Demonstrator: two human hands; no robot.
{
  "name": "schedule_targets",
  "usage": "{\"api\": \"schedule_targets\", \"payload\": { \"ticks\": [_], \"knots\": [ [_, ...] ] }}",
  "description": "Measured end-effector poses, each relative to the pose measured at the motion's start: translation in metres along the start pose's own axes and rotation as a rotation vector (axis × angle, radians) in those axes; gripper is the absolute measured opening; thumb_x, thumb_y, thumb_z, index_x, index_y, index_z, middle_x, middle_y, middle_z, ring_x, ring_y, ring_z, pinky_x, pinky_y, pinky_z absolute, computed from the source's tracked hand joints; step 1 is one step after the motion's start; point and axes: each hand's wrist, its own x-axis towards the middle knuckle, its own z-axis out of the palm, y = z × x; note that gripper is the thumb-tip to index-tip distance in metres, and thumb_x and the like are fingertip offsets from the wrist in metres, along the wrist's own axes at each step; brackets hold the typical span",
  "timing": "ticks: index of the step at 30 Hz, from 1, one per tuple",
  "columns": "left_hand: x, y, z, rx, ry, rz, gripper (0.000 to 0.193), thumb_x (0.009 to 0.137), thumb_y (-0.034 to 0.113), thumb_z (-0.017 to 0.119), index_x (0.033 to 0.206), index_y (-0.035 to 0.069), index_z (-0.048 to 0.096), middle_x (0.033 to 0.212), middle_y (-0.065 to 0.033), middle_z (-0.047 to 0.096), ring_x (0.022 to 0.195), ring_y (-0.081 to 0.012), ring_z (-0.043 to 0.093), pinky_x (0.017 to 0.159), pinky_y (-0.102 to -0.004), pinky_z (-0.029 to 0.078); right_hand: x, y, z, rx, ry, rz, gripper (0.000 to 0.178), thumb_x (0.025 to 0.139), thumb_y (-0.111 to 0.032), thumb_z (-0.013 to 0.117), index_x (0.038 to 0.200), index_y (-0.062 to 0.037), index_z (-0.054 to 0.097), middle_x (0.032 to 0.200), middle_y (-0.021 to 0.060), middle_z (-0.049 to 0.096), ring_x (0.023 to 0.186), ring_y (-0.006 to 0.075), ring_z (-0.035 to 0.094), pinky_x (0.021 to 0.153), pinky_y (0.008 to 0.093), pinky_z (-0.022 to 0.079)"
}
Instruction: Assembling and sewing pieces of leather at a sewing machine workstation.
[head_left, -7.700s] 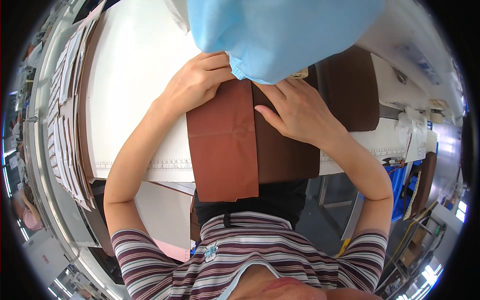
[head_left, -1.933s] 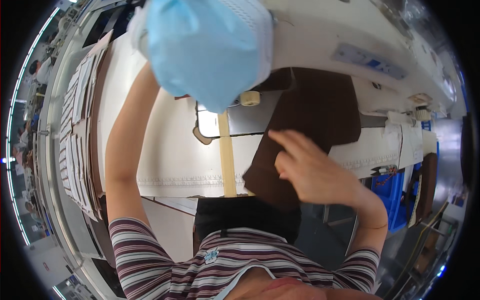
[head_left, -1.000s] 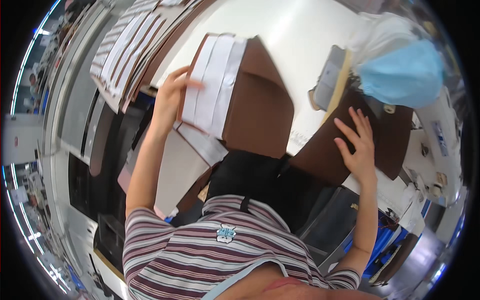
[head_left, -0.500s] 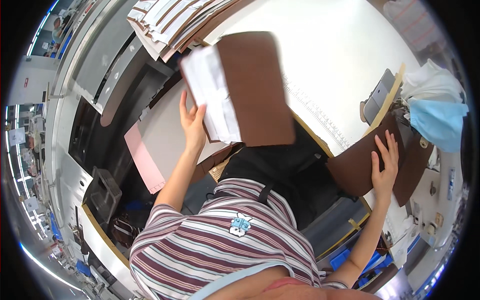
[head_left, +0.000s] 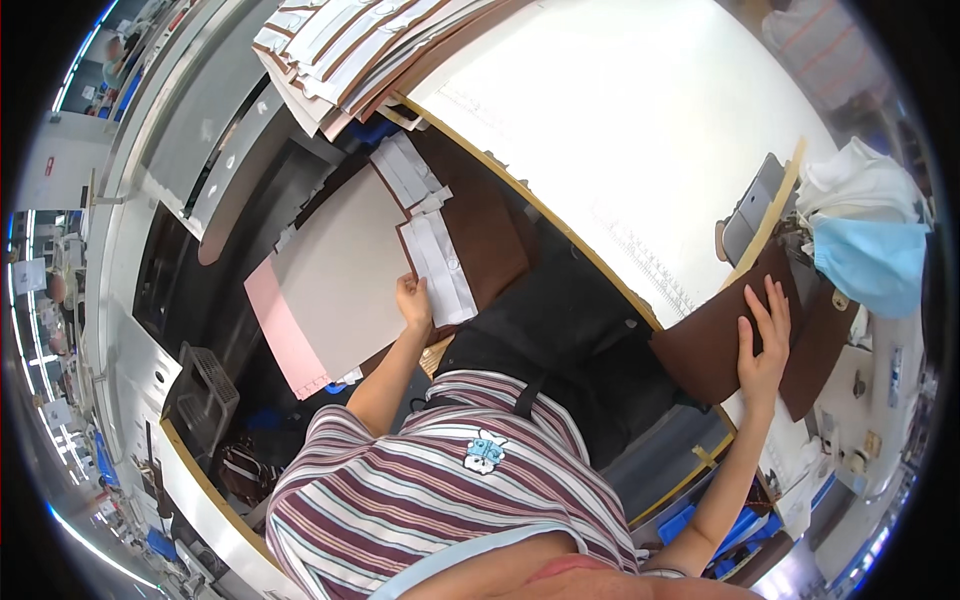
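Note:
My left hand (head_left: 414, 302) pinches the edge of a brown leather-like panel (head_left: 497, 245) with a white strip (head_left: 440, 268) along its side. That panel lies low beside my lap, partly over a large grey sheet (head_left: 340, 275). At the right, my right hand (head_left: 765, 350) rests with fingers stretched on another brown panel (head_left: 700, 345). This second panel curves over the table edge next to a machine head, which is partly hidden by a light-blue face mask (head_left: 872, 258) and a white cloth (head_left: 862, 185).
A stack of brown-and-white panels (head_left: 350, 50) sits on the far left end of the white tabletop (head_left: 620, 110). A phone (head_left: 752, 208) leans near a yellow strip (head_left: 775, 235). Pink sheets (head_left: 285, 335) lie at the left, by a grey plastic basket (head_left: 207, 385).
My left hand has lowered the brown panel with the white strip from above the table edge down onto the pile by my lap. My right hand has stayed nearly in place.

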Motion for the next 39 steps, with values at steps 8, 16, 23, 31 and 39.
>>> {"api": "schedule_targets", "payload": {
  "ticks": [8,16,23,31,39],
  "knots": [
    [-0.004,-0.024,0.011,0.164,0.170,0.045,0.022,0.085,0.009,0.064,0.102,0.000,0.054,0.073,-0.0076,0.058,0.066,-0.0202,0.054,0.067,-0.0347,0.047,0.002,-0.005,0.000,0.037,0.020,0.008,0.033,0.090,-0.013,0.056,0.122,-0.0126,0.062,0.139,0.0099,0.048,0.133,0.0304,0.040,0.113,0.0454,0.025],
    [0.005,-0.018,-0.002,0.261,0.094,0.026,0.022,0.082,0.009,0.066,0.099,0.000,0.055,0.074,-0.0116,0.061,0.069,-0.0260,0.060,0.067,-0.0388,0.049,0.006,-0.008,-0.005,0.060,0.030,0.003,0.033,0.089,-0.012,0.056,0.122,-0.0115,0.062,0.139,0.0106,0.049,0.132,0.0308,0.040,0.112,0.0462,0.026],
    [-0.010,0.209,-0.012,-0.068,-0.041,0.932,0.030,0.075,-0.006,0.059,0.103,0.003,0.053,0.100,-0.0152,0.052,0.091,-0.0300,0.051,0.081,-0.0367,0.043,0.006,-0.008,-0.018,0.156,-0.067,-0.041,0.047,0.078,-0.012,0.065,0.124,-0.0096,0.059,0.138,0.0128,0.049,0.132,0.0340,0.039,0.112,0.0482,0.025],
    [0.132,0.527,0.127,0.201,-0.047,1.500,0.034,0.088,0.028,0.061,0.111,0.003,0.060,0.109,-0.0176,0.063,0.101,-0.0332,0.061,0.083,-0.0423,0.048,0.007,-0.013,-0.014,0.174,-0.070,-0.081,0.055,0.073,-0.020,0.072,0.125,-0.0101,0.058,0.140,0.0138,0.046,0.131,0.0337,0.040,0.111,0.0490,0.028],
    [0.209,0.551,0.181,0.604,-0.352,1.305,0.039,0.086,0.041,0.063,0.110,0.010,0.067,0.092,-0.0134,0.070,0.089,-0.0320,0.065,0.080,-0.0401,0.050,0.001,-0.007,-0.013,0.188,-0.068,-0.053,0.052,0.073,-0.024,0.075,0.123,-0.0155,0.060,0.141,0.0150,0.044,0.130,0.0344,0.042,0.109,0.0504,0.030]
  ]
}}
